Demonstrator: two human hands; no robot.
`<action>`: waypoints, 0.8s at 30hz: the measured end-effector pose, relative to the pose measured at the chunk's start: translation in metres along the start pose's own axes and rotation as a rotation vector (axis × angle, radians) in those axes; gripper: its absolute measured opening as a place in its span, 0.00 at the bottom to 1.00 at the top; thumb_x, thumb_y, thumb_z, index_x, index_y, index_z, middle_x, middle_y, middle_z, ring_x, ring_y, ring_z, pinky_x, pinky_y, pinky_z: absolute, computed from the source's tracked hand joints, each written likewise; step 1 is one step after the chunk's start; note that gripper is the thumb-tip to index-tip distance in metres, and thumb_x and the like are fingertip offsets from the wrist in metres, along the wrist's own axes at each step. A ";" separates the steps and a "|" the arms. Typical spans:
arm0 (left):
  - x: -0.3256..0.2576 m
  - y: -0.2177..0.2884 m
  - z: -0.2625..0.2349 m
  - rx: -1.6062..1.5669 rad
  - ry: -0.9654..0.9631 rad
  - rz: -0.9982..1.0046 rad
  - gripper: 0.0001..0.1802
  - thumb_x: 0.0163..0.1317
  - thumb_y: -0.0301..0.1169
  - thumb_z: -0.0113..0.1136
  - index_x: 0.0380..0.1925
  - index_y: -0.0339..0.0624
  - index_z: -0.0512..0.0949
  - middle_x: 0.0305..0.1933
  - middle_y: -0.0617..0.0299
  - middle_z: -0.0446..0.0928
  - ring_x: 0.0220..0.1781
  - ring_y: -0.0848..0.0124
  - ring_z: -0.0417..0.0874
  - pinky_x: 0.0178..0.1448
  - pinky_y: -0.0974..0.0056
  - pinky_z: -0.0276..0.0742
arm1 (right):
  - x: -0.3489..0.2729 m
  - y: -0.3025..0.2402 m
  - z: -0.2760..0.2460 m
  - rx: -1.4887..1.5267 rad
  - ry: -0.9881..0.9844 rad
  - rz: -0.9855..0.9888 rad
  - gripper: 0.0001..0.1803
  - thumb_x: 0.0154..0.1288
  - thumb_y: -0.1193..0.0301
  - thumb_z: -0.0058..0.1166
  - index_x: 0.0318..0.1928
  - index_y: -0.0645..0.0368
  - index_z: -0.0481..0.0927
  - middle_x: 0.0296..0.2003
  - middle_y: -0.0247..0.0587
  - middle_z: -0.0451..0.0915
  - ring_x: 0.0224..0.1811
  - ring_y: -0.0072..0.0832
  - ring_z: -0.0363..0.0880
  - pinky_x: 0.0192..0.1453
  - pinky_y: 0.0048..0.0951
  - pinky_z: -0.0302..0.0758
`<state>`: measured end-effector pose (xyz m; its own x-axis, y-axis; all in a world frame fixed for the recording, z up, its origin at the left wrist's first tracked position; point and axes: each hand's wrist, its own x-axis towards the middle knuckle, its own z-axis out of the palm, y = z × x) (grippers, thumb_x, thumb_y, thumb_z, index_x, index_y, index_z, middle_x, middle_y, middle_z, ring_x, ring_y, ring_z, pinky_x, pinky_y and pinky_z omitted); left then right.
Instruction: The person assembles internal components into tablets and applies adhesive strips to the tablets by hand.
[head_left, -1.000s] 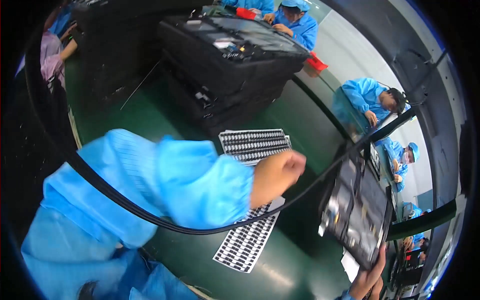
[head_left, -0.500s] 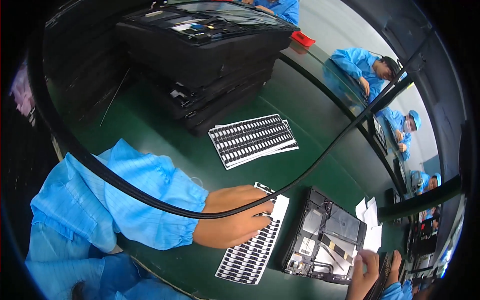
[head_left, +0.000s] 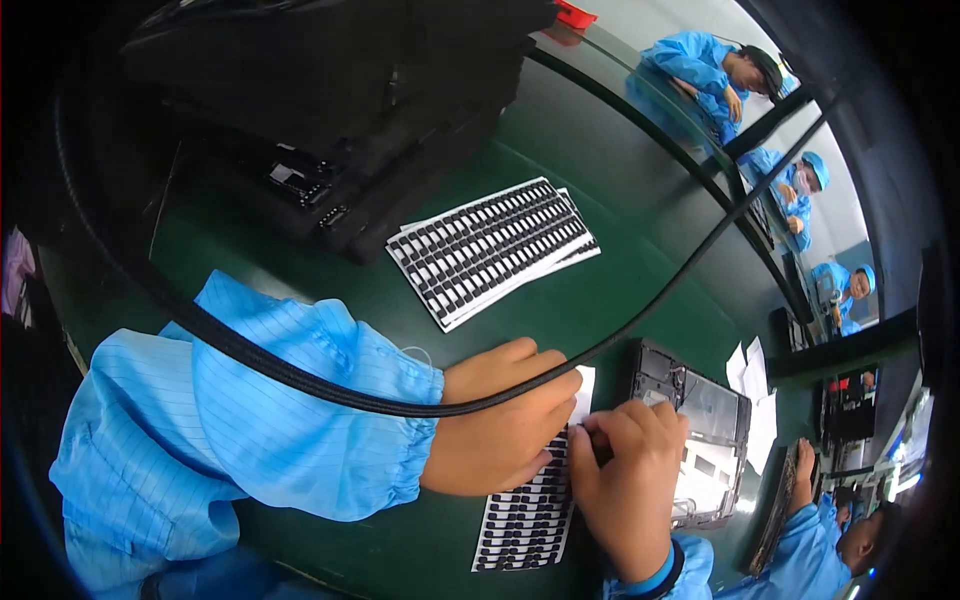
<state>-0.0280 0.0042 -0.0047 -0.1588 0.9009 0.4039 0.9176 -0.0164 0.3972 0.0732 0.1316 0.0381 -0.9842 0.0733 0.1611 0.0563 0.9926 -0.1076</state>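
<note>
Two hands meet over a sheet of small black pads (head_left: 530, 505) on the green table (head_left: 620, 290).

Left hand (head_left: 505, 430) lies palm-down on the sheet, fingers loosely curled — whether it grips anything cannot be told. Right hand (head_left: 630, 480) pinches at the sheet's upper edge, fingertips closed together. A black open casing (head_left: 705, 440) sits just right; more pad sheets (head_left: 490, 245) lie farther back — apart.

Probably an electronics assembly line: blue-smocked workers (head_left: 715, 70) along a green bench (head_left: 620, 290), stacked black housings (head_left: 330, 110).
</note>
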 end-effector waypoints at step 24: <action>0.049 0.065 0.031 -0.287 0.168 0.350 0.21 0.42 0.25 0.61 0.39 0.29 0.73 0.37 0.48 0.70 0.33 0.60 0.73 0.31 0.62 0.71 | -0.119 0.113 -0.046 1.024 0.069 0.408 0.06 0.46 0.76 0.50 0.21 0.66 0.70 0.43 0.53 0.71 0.44 0.33 0.69 0.50 0.28 0.63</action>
<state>0.0353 0.0611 0.0154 0.0634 0.7374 0.6725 0.7925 -0.4468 0.4151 0.2041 0.2400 0.0522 -0.9101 0.4138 -0.0201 0.1773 0.3452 -0.9216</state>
